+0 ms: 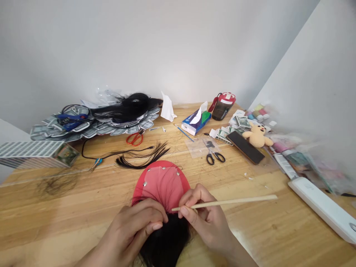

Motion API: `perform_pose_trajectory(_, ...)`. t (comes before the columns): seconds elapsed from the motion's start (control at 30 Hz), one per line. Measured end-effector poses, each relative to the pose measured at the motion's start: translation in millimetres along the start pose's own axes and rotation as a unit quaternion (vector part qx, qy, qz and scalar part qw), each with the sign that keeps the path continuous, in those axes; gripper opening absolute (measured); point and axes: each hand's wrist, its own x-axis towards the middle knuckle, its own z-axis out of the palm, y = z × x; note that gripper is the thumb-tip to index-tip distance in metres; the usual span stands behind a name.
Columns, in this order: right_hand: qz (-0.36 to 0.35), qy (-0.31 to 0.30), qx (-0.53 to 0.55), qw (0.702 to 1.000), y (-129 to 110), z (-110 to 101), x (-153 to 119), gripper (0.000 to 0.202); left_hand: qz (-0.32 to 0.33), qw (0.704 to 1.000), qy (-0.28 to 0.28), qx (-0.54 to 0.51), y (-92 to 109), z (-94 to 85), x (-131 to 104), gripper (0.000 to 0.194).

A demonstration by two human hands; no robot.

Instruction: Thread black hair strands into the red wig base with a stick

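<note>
A red rounded form (139,187) with pink netting (160,185) pinned over it by several silver pins lies at the table's front. Black hair (165,244) hangs from the netting's lower part toward me. My left hand (136,226) is closed at the top of this hair, pinching strands between thumb and fingers; the fingertips partly hide them. In my right hand (207,218), thumb and fingers grip a thin pale wooden stick (236,202). Its left end points at the hairline, close to my left fingertips. Whether a hook sits at that tip is too small to tell.
Behind the form lies a loose hair bundle (141,155), with red-handled scissors (135,138) beyond. Black scissors (213,154), a phone (246,147), a tissue pack (196,122) and a white device (322,207) lie rightward. More hair (130,107) rests on a patterned pile (111,128).
</note>
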Motion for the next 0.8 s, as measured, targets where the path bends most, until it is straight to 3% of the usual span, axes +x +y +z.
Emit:
perform_pose_trajectory(0.5, 0.021, 0.016, 0.015, 1.0, 2.2, 3.0, -0.8, 0.025, 0.01, 1.0, 0.014, -0.002, 2.7, -1.5, 4.0, 0.027)
perform_pose_trajectory(0.8, 0.0, 0.011, -0.016, 1.0, 7.9, 1.6, -7.0, 0.015, -0.001, 1.0, 0.021, -0.011, 5.8, -3.4, 6.4, 0.027)
